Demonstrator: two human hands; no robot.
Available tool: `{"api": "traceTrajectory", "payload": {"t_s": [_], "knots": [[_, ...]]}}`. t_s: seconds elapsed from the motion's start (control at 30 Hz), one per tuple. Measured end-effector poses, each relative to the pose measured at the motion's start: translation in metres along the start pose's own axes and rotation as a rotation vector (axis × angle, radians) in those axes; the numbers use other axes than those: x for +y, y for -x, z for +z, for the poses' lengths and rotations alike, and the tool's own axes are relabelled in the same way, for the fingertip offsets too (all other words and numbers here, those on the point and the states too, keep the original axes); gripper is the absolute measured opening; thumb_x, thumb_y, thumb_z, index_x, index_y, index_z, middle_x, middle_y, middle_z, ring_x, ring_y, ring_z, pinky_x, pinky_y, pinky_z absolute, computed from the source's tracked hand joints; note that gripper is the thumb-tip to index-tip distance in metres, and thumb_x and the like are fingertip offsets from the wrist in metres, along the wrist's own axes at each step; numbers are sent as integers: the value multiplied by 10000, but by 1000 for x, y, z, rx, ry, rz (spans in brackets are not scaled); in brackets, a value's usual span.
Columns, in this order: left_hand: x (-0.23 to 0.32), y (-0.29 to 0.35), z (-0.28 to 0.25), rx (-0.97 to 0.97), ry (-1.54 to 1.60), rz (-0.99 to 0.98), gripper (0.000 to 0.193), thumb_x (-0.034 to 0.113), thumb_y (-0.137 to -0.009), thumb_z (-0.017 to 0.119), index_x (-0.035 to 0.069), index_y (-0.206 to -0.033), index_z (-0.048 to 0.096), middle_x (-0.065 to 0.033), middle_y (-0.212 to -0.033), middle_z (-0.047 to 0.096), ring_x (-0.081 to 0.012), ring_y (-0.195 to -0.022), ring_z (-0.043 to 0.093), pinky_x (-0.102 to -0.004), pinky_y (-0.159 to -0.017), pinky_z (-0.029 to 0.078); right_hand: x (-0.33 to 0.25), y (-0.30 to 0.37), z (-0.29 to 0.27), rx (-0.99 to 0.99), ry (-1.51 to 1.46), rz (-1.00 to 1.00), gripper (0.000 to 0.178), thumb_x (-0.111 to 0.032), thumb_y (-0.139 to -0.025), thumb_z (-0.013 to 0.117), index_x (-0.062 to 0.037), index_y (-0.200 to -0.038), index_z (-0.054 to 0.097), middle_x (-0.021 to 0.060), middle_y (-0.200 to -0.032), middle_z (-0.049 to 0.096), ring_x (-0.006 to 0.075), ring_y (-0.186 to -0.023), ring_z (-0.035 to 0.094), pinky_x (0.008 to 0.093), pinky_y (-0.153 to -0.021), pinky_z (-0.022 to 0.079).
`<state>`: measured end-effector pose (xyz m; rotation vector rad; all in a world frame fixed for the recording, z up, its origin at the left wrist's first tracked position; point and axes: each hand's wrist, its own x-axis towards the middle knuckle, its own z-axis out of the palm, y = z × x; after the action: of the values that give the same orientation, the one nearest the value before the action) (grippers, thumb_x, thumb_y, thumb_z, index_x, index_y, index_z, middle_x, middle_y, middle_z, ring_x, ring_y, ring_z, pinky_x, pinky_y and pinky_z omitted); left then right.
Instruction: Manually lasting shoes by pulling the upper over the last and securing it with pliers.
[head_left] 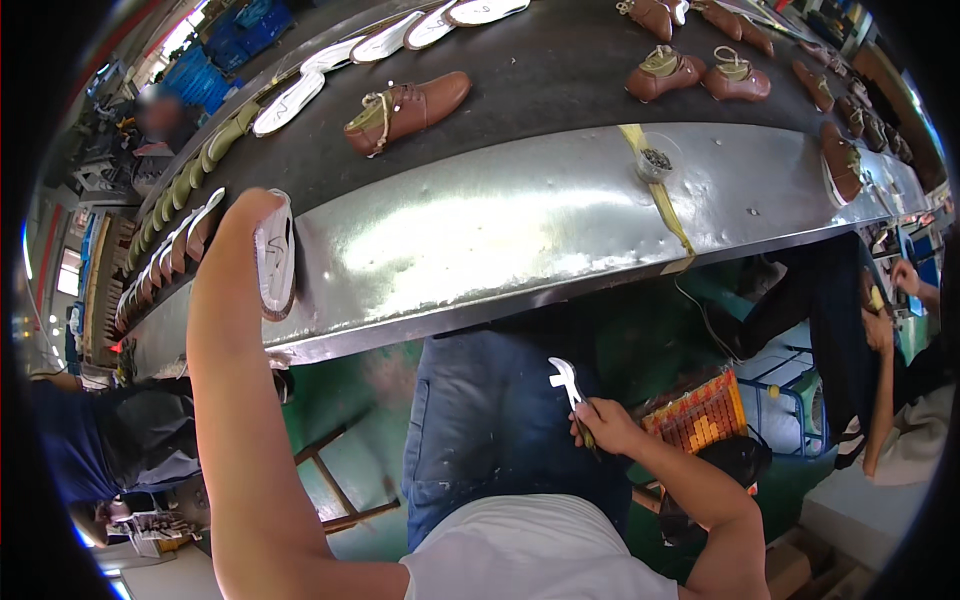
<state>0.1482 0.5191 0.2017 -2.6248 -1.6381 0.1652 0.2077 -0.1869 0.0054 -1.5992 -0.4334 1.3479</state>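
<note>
My left hand (258, 205) reaches far out and is closed at the far end of a shoe (275, 260) with its white underside up and a brown rim. Most of its fingers are hidden behind the shoe, which is over the left end of the metal ledge. Close to my body, my right hand (603, 424) grips a pair of lasting pincers (567, 381) above my lap. Their curved metal jaws point away from me, with a small side knob. A brown lace-up shoe (420, 108) lies on the dark belt beyond the ledge.
The metal ledge (460, 225) runs across in front of me, carrying a small clear cup (656, 162) of tiny pieces. More shoes line the belt (545, 75). At left, a row of white-bottomed shoes (190, 235) stands. Right of me are an orange beaded seat mat (700, 412) and a co-worker's hands (880, 325).
</note>
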Motion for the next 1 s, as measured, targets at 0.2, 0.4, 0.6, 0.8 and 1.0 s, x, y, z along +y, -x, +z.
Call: {"api": "traceTrajectory", "payload": {"t_s": [0.2, 0.4, 0.6, 0.8, 1.0], "knots": [[-12, 90, -13, -451, 1089, 34, 445, 411, -984, 553, 14, -1156, 658, -114, -1046, 713, -241, -938, 674, -374, -800, 538, 9, 13, 5, 113, -62, -6, 392, -314, -1030, 461, 46, -969, 604, 98, -778, 665, 163, -644, 667, 306, -607, 526], [43, 333, 42, -510, 2008, 236, 462, 384, -1012, 506, 21, -1292, 566, -107, -1137, 675, -224, -977, 668, -364, -858, 557, 3, 19, 9, 128, 105, 38, 281, -245, -1001, 535, 26, -945, 586, 74, -782, 646, 151, -671, 648, 301, -639, 518], [122, 464, 166, -457, 1666, 574, 660, 93, -990, 553, 136, -1561, 224, -40, -1266, 551, -104, -1122, 505, -260, -994, 395, -5, 39, 18, 115, 99, -136, 246, -212, -931, 631, -7, -1063, 601, 59, -793, 654, 114, -730, 610, 289, -677, 495], [122, 457, 180, -726, 1700, 431, 496, 234, -1032, 528, 156, -1476, 322, -24, -1218, 567, -123, -1112, 514, -285, -1004, 408, -73, 74, 53, 17, 451, -108, 293, -196, -943, 609, -8, -1166, 589, 99, -885, 665, 172, -781, 623, 319, -738, 494], [122, 458, 173, -700, 1606, 568, 520, 309, -1053, 465, 154, -1508, 266, -46, -1272, 550, -158, -1179, 496, -300, -1042, 380, -79, 48, 61, -167, 185, -51, 239, -130, -963, 559, 11, -1153, 595, 76, -947, 676, 121, -817, 612, 276, -755, 506]]}}
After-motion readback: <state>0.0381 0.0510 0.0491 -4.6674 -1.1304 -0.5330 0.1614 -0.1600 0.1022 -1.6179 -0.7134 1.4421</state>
